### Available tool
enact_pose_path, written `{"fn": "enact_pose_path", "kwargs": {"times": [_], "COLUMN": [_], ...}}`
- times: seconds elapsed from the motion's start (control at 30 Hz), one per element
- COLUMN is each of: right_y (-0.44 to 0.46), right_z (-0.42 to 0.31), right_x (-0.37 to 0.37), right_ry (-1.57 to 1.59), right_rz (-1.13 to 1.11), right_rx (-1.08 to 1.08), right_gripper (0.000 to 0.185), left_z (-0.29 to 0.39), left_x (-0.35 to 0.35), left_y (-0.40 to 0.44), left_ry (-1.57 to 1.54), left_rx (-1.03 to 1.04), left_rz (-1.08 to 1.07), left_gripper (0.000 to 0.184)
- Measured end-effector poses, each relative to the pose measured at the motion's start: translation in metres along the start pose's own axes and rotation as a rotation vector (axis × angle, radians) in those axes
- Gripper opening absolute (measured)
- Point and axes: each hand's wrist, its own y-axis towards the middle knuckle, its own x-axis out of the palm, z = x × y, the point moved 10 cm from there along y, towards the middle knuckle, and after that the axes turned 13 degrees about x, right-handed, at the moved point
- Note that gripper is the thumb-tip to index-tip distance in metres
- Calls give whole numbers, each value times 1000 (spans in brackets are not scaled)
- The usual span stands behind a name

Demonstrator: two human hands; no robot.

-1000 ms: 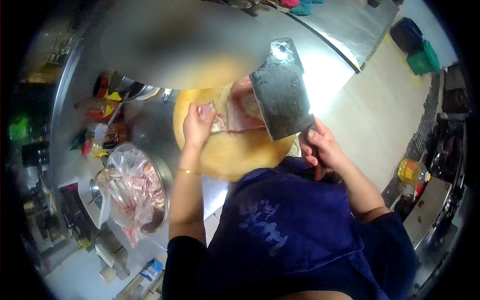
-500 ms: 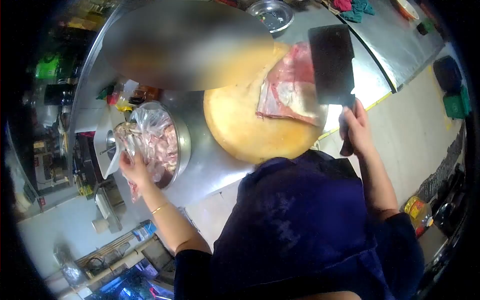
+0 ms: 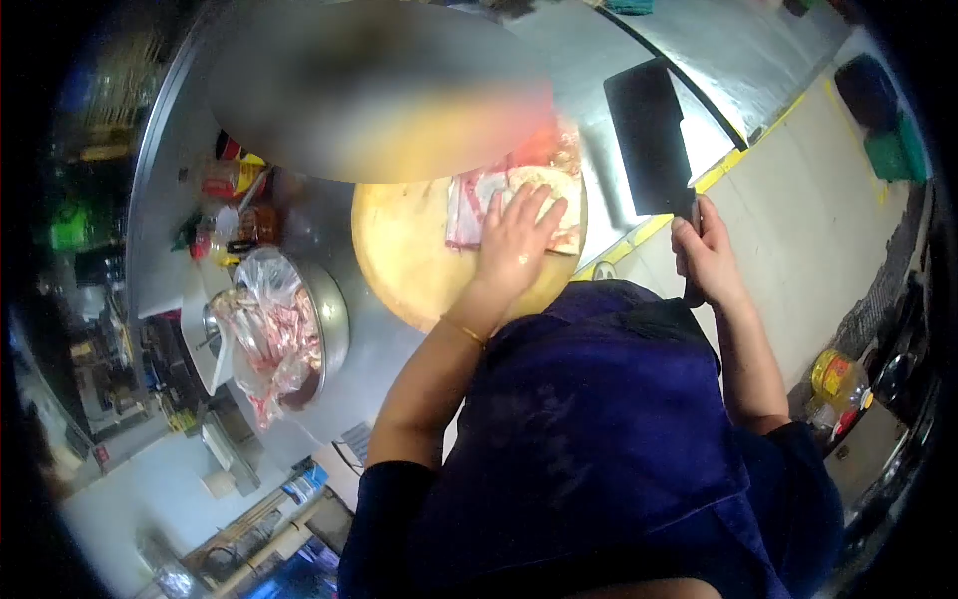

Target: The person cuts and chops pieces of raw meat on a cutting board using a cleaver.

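Observation:
A slab of raw meat (image 3: 467, 215) with a pale fatty side lies on the round wooden chopping board (image 3: 399, 250). My left hand (image 3: 519, 235) rests on the slab, fingers spread over it. My right hand (image 3: 711, 255) is wrapped round the handle of a cleaver (image 3: 647, 135), which it holds raised to the right of the board, its broad dark blade pointing away from me. The far part of the board and perhaps some of the meat are hidden behind a blurred patch.
Left of the board stands a metal bowl (image 3: 334, 324) with a plastic bag of meat pieces (image 3: 269, 334). Several bottles and packets (image 3: 244, 220) stand behind it on the steel table (image 3: 374, 344). An oil bottle (image 3: 838, 384) is at the lower right.
My left hand has left the bag of meat pieces and moved right onto the slab. The cleaver stays raised in my right hand. The view has shifted.

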Motion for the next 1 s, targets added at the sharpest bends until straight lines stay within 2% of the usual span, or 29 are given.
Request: {"fn": "enact_pose_path", "kwargs": {"times": [0.03, 0.1, 0.2, 0.23, 0.3, 0.33, 0.37, 0.4, 0.47, 0.57, 0.67, 0.7, 0.73, 0.8, 0.87, 0.93, 1.0], "right_y": [3, 3, 6, 8, 7, 8, 16, 20, 21, 21, 13, 7, 1, -9, -29, -45, -47], "right_z": [4, 6, 11, 11, 6, 3, 9, 5, -5, -23, -34, -37, -40, -48, -74, -92, -95], "right_x": [-6, -19, -34, -36, -41, -38, -39, -35, -23, -2, 23, 33, 42, 64, 86, 108, 123], "right_ry": [-26, -43, -48, -47, -23, -18, -20, -27, -39, -40, -91, -109, -143, -280, -481, -621, -653], "right_rz": [-40, -33, -29, -35, 13, 22, 10, -36, -121, -205, -291, -325, -380, -473, -460, -450, -451], "right_rx": [-4, -4, 0, 1, 17, 21, 11, -3, -20, -65, -73, -60, -72, -177, -447, -620, -639], "right_gripper": [39, 41, 45, 47, 42, 40, 51, 49, 47, 43, 40, 40, 37, 36, 37, 38, 36], "left_z": [-8, -13, -26, -54, -111, -121, -129, -143, -147, -150, -160, -158, -158, -159, -154, -148, -139], "left_x": [8, 5, -22, -32, -46, -69, -93, -91, -86, -74, -59, -55, -57, -64, -71, -74, -77], "left_y": [2, 4, 0, -12, -46, -48, -52, -68, -79, -107, -141, -145, -148, -149, -144, -138, -132], "left_ry": [-16, 54, -26, -204, -500, -658, -809, -1015, -1455, -1536, -1115, -1072, -1050, -1008, -916, -856, -821], "left_rx": [3, 60, -71, -207, -534, -587, -629, -689, -737, -829, -877, -937, -928, -904, -862, -813, -794], "left_rz": [1, 60, 288, 466, 687, 822, 976, 1067, 1158, 1175, 1005, 958, 999, 1068, 1041, 1016, 1015], "left_gripper": [49, 43, 35, 28, 19, 21, 24, 35, 40, 42, 43, 42, 41, 41, 40, 40, 40]}}
